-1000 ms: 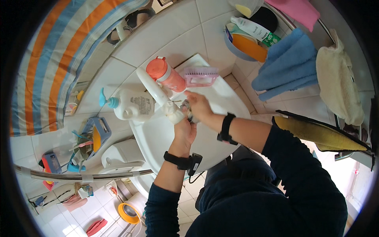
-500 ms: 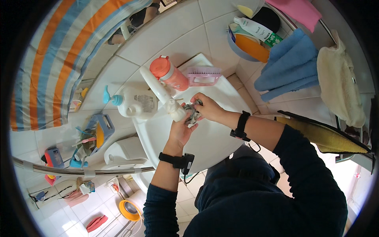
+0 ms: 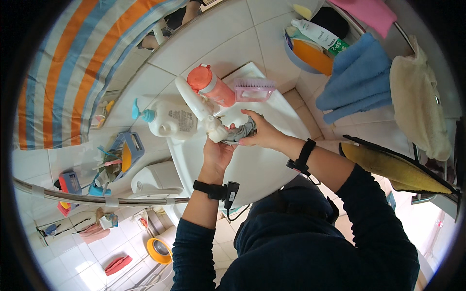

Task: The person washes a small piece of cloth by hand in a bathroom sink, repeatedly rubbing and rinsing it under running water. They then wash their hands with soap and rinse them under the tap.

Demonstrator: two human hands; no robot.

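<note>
Grey cloth, less bunched than before, held between left hand and right hand.

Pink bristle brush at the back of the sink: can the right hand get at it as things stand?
Probably yes: the pink bristle brush lies just beyond the right hand, with only bare sink between them. That hand holds grey cloth, though, so it may have to let go first.
</note>
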